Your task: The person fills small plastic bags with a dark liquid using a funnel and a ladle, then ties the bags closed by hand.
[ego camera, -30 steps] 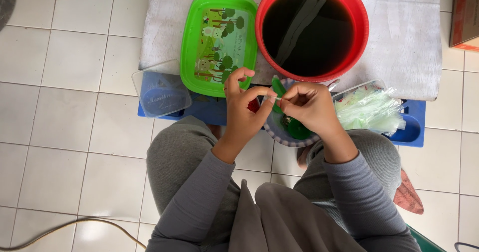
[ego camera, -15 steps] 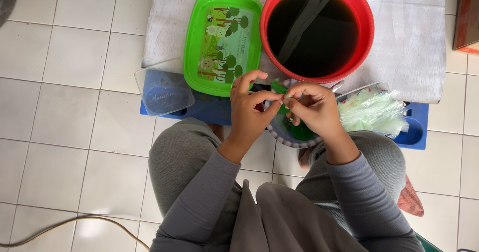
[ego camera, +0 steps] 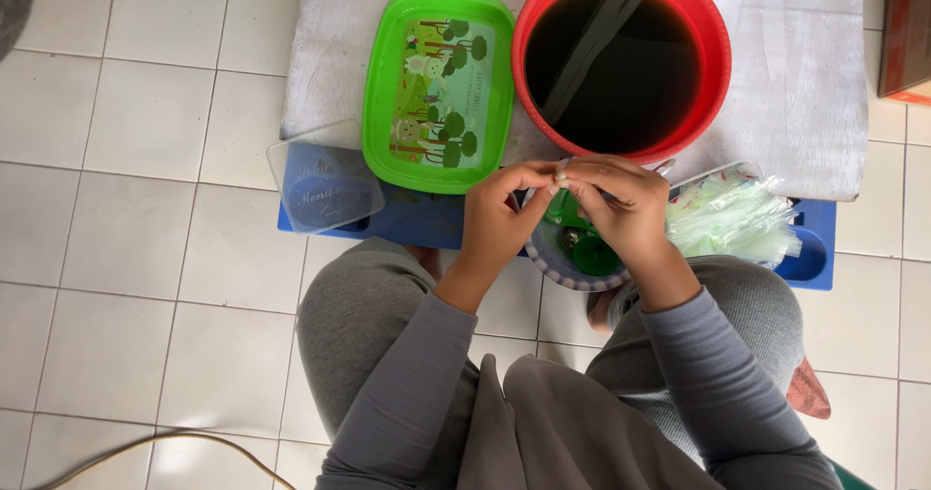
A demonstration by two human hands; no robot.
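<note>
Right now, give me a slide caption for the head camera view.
Both hands, left hand and right hand, pinch a small item above a bowl, beside a green tray and red basin.

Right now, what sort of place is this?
Likely a home floor workspace for food prep: white tiled floor, red basin of dark liquid, green tray, clear plastic bags.

Green tray (ego camera: 383,82) with cartoon trees, red basin (ego camera: 715,39), grey sleeves (ego camera: 417,374), white tiles (ego camera: 145,286)

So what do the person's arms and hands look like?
Both arms wear long, plain grey sleeves that stop at the wrists. The left hand and right hand are bare: no gloves, and no rings or watch showing. The fingers are bare too.
</note>
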